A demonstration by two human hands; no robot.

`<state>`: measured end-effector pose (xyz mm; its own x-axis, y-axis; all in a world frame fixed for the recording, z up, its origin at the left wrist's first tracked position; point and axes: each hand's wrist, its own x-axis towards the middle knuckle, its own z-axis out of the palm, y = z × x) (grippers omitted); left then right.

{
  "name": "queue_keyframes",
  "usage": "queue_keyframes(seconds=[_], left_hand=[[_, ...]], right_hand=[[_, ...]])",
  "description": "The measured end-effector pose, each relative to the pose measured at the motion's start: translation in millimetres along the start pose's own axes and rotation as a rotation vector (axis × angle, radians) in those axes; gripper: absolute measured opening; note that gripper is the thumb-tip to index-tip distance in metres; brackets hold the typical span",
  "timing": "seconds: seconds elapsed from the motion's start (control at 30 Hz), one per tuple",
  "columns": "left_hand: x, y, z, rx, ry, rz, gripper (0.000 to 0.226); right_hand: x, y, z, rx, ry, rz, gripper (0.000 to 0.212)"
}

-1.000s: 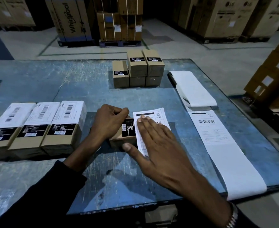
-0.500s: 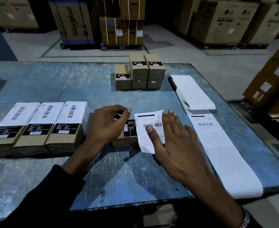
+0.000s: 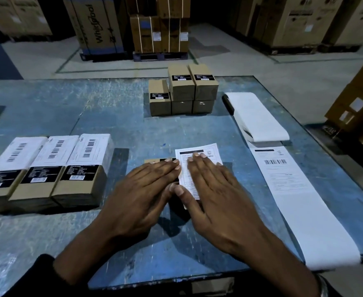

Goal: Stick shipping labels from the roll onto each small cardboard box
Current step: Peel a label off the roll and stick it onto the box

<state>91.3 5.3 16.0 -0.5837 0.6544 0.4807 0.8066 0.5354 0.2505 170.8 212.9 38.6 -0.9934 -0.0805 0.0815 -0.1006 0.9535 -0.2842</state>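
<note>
Nearest of all, the two hands lie flat, side by side, on one small brown cardboard box (image 3: 154, 161) in the middle of the scratched blue metal table (image 3: 47, 108). The left hand (image 3: 143, 190) has straight fingers pressing on the box's dark printed end. The right hand (image 3: 213, 189) has straight fingers pressing on the white paper shipping label (image 3: 208, 153). Neither hand is curled round anything; both just push down.

The label is thin, light and bendy, and its back must be sticky, so it could wrinkle or trap a bubble. I think the best way is to rub it flat from the middle out to the edges. The box looks light and stiff, with sharp corners. It could slide on the smooth table, so it is best held by its two long sides.

To the right, the long white strip of backing paper (image 3: 317, 221) runs off the table's near edge, with one more printed label (image 3: 277, 168) on it. Further back it folds into the flat white roll of labels (image 3: 259, 116).

On the left, three brown boxes with white labels (image 3: 54, 161) sit touching in a row, so these look done.

Further away, a little stack of plain brown boxes (image 3: 182, 91) waits with no white labels. Behind the table stand big cardboard cartons (image 3: 161, 31) on the floor.
</note>
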Motion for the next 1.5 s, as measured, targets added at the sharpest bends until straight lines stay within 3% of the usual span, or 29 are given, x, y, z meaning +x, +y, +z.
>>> queue_keyframes(seconds=[0.27, 0.33, 0.43, 0.57, 0.8, 0.9, 0.97, 1.03, 1.17, 1.3, 1.43, 1.5], left_hand=[[16.1, 15.8, 1.5, -0.045, 0.205, -0.155, 0.025], [19.6, 18.3, 2.5, -0.08, 0.241, -0.192, 0.02], [20.9, 16.5, 3.9, -0.084, 0.262, -0.185, 0.021], [17.3, 13.9, 0.8, -0.153, 0.233, -0.176, 0.023], [14.8, 15.8, -6.2, -0.185, 0.237, -0.224, 0.026], [9.0, 7.9, -10.5, -0.275, 0.094, -0.266, 0.046], [5.1, 0.0, -7.2, -0.194, 0.019, -0.205, 0.062], [5.1, -5.7, -4.2, -0.116, -0.015, -0.205, 0.077], [10.0, -9.7, -9.0, -0.125, -0.013, -0.163, 0.081], [21.5, -9.7, -22.3, 0.029, 0.178, -0.012, 0.078], [47.6, -5.3, -35.0, 0.137, 0.384, 0.155, 0.072], [63.9, -7.8, -39.8, 0.195, 0.473, 0.215, 0.073]], right_hand=[[-10.9, 23.9, -24.6, 0.028, -0.106, 0.223, 0.095], [-10.5, 20.6, -35.0, 0.056, -0.064, 0.281, 0.095], [-2.9, 3.6, -41.1, 0.114, 0.007, 0.179, 0.09], [7.2, -14.9, -18.4, 0.116, -0.099, -0.045, 0.083], [0.5, 18.6, -13.3, 0.114, -0.105, 0.088, 0.091], [-0.2, 27.8, -24.7, 0.421, -0.119, 0.252, 0.089], [1.4, 32.8, -29.0, 0.686, -0.088, 0.382, 0.092], [10.6, 43.2, -26.9, 0.79, -0.067, 0.467, 0.097], [24.7, 55.2, -25.7, 1.012, 0.006, 0.448, 0.096], [39.4, 47.3, -53.3, 1.149, 0.062, 0.312, 0.1], [60.6, 33.3, -95.7, 1.102, 0.005, 0.211, 0.052], [72.8, 32.3, -113.8, 1.055, 0.007, 0.142, 0.039]])
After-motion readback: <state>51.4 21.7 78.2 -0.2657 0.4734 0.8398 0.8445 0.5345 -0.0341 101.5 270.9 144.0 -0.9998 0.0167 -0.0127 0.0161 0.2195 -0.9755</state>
